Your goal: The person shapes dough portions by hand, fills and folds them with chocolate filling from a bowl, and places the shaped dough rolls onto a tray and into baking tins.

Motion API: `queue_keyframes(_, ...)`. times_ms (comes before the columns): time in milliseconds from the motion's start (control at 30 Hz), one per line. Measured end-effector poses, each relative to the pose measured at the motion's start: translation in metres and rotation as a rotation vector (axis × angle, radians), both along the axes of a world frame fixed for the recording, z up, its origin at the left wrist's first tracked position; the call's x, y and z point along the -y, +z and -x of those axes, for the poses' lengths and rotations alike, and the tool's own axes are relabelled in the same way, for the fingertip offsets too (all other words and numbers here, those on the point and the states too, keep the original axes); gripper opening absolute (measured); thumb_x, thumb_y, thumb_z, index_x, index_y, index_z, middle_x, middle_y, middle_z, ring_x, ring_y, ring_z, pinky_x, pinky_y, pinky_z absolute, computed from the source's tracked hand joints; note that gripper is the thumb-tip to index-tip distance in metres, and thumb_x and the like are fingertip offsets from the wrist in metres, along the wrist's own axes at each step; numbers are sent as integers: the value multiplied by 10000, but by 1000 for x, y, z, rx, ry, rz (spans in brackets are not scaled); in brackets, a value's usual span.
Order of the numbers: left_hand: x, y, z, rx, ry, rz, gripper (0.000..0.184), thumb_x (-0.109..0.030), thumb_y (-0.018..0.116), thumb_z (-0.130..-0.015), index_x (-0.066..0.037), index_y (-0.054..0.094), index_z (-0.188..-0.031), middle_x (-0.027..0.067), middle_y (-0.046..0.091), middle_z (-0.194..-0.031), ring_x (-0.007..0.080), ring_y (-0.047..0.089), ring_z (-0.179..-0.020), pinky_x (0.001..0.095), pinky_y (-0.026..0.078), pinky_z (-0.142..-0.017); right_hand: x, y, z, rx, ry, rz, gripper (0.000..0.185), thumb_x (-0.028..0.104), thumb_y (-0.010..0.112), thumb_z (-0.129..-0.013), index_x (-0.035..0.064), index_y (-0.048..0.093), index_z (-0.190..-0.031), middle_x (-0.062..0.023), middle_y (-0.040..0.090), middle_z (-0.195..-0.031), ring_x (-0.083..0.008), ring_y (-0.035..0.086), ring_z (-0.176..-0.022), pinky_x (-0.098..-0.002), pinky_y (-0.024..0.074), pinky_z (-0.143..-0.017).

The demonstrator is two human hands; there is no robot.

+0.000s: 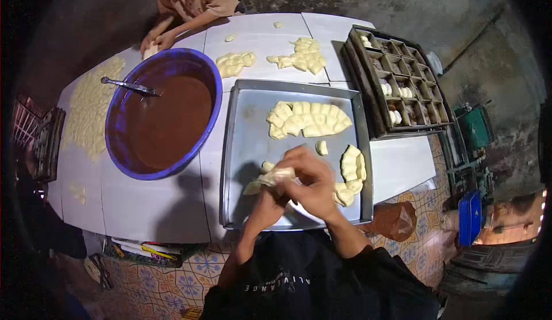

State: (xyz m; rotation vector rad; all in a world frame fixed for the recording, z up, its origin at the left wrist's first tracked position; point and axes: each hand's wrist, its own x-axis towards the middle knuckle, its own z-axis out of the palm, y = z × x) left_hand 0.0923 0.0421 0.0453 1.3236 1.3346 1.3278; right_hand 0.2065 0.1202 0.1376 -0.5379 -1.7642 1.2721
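Over the near part of the grey metal tray [228,165], both hands are together on a strip of pale dough [269,178]. My left hand [265,208] grips it from below, its fingers partly hidden by the dough. My right hand [310,181] is curled, with thumb and fingertips pinching at the dough's right end. Inside the tray, a joined row of dough pieces [310,119] lies beyond my hands. One small dough lump [322,147] sits just past my right hand, and a curved dough strip [353,167] lies at the tray's right side.
A blue basin [214,110] of brown liquid, with a metal-handled utensil [129,86] in it, stands at left. Flattened dough [92,113] and other dough pieces [302,55] lie on the white table [144,211]. A divided mould [402,81] stands at right. Across the table, a person's hands [158,41] hold dough.
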Motion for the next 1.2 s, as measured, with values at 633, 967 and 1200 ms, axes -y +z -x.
queue_keyframes(633, -9, 7, 15, -717, 232, -28, 691, 41, 651, -700, -38, 421, -1347, 200, 320, -1446, 385, 274, -1374, 505, 246, -1110, -29, -125, -161, 1217, -186, -430, 395, 250, 717, -781, 56, 654, -1119, -149, 631, -1055, -341, 590, -953, -479, 490, -833)
queue_keyframes(967, -16, 11, -25, -131, -318, -17, 767, -193, 807, -735, -18, 400, -1360, 176, 515, -1316, 315, 498, -1229, 406, 395, -1019, 11, -10, -77, 179, -159, 226, 198, 42, 702, -821, -19, 575, -961, -72, 553, -920, -142, 589, -808, -267, 498, -695)
queue_keyframes(1200, -4, 15, -21, -174, -79, 114, 408, -113, 706, -815, 33, 582, -1175, 158, 670, -1060, 235, 637, -968, 345, 472, -895, -24, -26, -51, -97, -199, -194, 393, 34, 675, -825, 7, 574, -1203, -152, 522, -1146, -234, 533, -1089, -358, 429, -955)
